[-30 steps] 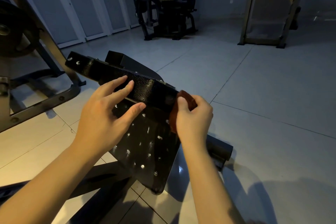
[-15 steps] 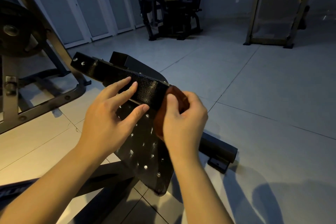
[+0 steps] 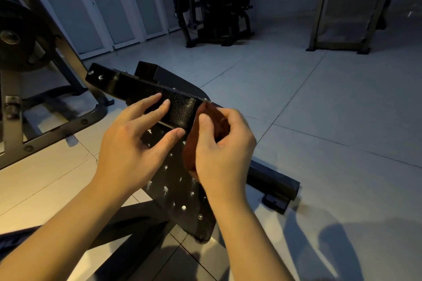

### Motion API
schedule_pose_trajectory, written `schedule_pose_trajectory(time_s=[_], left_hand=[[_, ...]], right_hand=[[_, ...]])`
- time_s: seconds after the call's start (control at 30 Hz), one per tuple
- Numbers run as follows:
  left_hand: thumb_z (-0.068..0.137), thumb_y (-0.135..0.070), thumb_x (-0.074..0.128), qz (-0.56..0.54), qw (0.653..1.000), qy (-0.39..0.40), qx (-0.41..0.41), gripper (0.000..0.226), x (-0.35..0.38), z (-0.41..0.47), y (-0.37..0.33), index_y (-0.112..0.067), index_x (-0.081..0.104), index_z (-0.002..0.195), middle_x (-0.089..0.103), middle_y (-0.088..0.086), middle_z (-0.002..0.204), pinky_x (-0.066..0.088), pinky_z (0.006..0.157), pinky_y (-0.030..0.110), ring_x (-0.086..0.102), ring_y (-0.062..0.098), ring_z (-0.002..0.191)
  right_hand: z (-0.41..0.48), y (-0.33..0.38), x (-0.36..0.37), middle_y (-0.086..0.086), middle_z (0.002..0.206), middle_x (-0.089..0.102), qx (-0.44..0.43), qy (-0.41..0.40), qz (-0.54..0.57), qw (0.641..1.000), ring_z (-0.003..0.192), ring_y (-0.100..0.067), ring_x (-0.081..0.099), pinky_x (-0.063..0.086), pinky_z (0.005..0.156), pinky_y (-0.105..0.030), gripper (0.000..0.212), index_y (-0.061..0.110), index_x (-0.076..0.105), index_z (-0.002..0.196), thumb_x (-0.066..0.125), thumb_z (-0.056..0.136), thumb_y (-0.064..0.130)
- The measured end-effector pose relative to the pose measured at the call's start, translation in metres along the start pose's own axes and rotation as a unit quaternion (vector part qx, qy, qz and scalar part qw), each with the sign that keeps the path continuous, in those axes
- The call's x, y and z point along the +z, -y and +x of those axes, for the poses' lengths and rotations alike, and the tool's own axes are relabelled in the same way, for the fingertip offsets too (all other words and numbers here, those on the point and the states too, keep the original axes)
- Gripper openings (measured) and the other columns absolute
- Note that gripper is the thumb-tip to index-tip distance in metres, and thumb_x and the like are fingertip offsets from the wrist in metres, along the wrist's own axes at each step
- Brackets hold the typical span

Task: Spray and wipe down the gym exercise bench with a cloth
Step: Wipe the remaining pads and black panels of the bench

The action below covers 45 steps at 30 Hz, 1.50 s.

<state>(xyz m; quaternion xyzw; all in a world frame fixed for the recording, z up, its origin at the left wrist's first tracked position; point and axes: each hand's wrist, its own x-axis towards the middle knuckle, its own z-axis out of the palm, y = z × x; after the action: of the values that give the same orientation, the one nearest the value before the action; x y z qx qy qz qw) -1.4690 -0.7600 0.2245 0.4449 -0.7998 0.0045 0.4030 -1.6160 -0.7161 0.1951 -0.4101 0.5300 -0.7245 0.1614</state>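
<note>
Cloth [image 3: 189, 155], reddish-brown and bunched, is pinched in the right hand [image 3: 225, 150], thumb and curled fingers clenched round it, against the right end of the black textured bench pad [image 3: 182, 109]. I see the left hand [image 3: 130, 146] resting on that pad, fingers straight and released, thumb touching the speckled plate [image 3: 175, 182] below.

To the right of the bench we have open room: the pale tiled floor [image 3: 331, 121] runs unbroken toward the far machines. On the left, the grey steel rack frame [image 3: 57, 134] and its round black weight plate [image 3: 16, 36] stand near the black textured bench pad [image 3: 180, 109], leaving only a narrow lane. Our left hand [image 3: 127, 148] rests flat on the pad and our right hand [image 3: 223, 148] pinches the rust-brown cloth [image 3: 189, 155] at its end, crowding that edge. The black square steel foot bar [image 3: 271, 179] juts out low right. Beneath the pad it seems too dark to judge.
</note>
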Motion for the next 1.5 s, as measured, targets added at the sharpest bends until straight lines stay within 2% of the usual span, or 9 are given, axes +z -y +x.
schedule_pose_trajectory(time_s=[0.2,0.4,0.6,0.77,0.97,1.13,1.23,1.4,1.5], left_hand=[[0.088,-0.061,0.061,-0.004,1.000,-0.008,0.002,0.061,0.001,-0.001,0.000,-0.032,0.059,0.141,0.050,-0.018,0.150,0.057,0.076,0.035,0.043,0.005,0.136],[0.087,-0.060,0.062,-0.011,1.000,-0.004,-0.004,0.063,0.002,-0.001,-0.001,-0.030,0.059,0.142,0.052,-0.014,0.150,0.050,0.090,0.026,0.045,0.009,0.138],[0.088,-0.064,0.061,-0.024,0.999,-0.003,-0.023,0.062,0.002,-0.004,-0.001,-0.034,0.058,0.143,0.049,-0.021,0.151,0.060,0.084,0.053,0.041,0.003,0.140],[0.088,-0.063,0.062,-0.020,1.000,0.000,-0.020,0.062,0.002,-0.003,0.000,-0.033,0.058,0.143,0.049,-0.021,0.151,0.059,0.087,0.056,0.041,0.002,0.140],[0.091,-0.058,0.068,-0.020,0.999,0.003,-0.039,0.058,0.001,-0.004,-0.006,-0.033,0.058,0.143,0.049,-0.021,0.151,0.059,0.086,0.057,0.041,0.004,0.140],[0.088,-0.062,0.064,-0.010,0.999,0.008,-0.040,0.061,-0.002,-0.002,-0.009,-0.036,0.057,0.142,0.047,-0.022,0.152,0.060,0.082,0.053,0.040,0.004,0.140],[0.086,-0.063,0.062,-0.006,0.999,0.016,-0.047,0.062,-0.003,-0.004,-0.009,-0.039,0.055,0.143,0.046,-0.024,0.153,0.059,0.085,0.058,0.039,0.003,0.141],[0.082,-0.074,0.058,0.000,0.998,0.029,-0.057,0.067,-0.004,-0.003,-0.012,-0.045,0.052,0.143,0.042,-0.029,0.153,0.059,0.087,0.059,0.034,-0.004,0.140],[0.081,-0.075,0.064,-0.001,0.997,0.030,-0.072,0.069,-0.006,-0.002,-0.016,-0.044,0.054,0.143,0.043,-0.029,0.153,0.058,0.089,0.059,0.034,-0.004,0.140]], right_hand=[[0.039,-0.047,-0.023,0.004,0.095,0.063,0.152,-0.032,-0.044,0.987,0.081,-0.001,0.059,0.059,0.084,-0.031,0.016,0.010,0.064,0.105,0.060,0.102,0.026],[0.001,-0.006,0.001,0.015,0.097,0.063,0.015,-0.010,0.014,1.000,0.095,0.009,0.061,0.050,0.070,-0.008,0.006,0.027,0.059,0.103,0.064,0.099,0.027],[0.035,-0.051,-0.024,0.007,0.098,0.062,0.160,-0.030,-0.031,0.986,0.088,-0.001,0.059,0.060,0.087,-0.035,0.013,0.015,0.061,0.107,0.060,0.102,0.027],[-0.001,-0.020,-0.004,0.014,0.098,0.064,0.044,-0.005,0.014,0.999,0.095,0.003,0.062,0.053,0.073,-0.009,0.008,0.027,0.060,0.106,0.064,0.098,0.028],[0.036,-0.072,-0.027,0.001,0.094,0.064,0.173,-0.022,-0.035,0.984,0.083,-0.004,0.061,0.057,0.074,-0.024,0.011,0.012,0.062,0.103,0.061,0.101,0.023],[0.013,-0.047,-0.011,0.010,0.101,0.062,0.097,-0.025,0.014,0.995,0.090,0.020,0.056,0.045,0.066,0.000,0.010,0.020,0.062,0.110,0.061,0.101,0.021],[0.006,-0.037,-0.004,0.011,0.102,0.063,0.045,-0.042,-0.003,0.998,0.097,0.011,0.060,0.048,0.070,-0.005,0.007,0.025,0.060,0.106,0.061,0.100,0.022],[0.048,-0.068,-0.021,-0.005,0.100,0.067,0.137,-0.042,-0.034,0.989,0.093,-0.017,0.066,0.048,0.072,-0.014,0.020,0.008,0.065,0.107,0.057,0.103,0.026],[0.042,-0.054,-0.021,0.001,0.100,0.067,0.125,-0.021,-0.027,0.992,0.091,-0.004,0.064,0.054,0.071,-0.015,0.017,0.011,0.065,0.110,0.059,0.102,0.025]])
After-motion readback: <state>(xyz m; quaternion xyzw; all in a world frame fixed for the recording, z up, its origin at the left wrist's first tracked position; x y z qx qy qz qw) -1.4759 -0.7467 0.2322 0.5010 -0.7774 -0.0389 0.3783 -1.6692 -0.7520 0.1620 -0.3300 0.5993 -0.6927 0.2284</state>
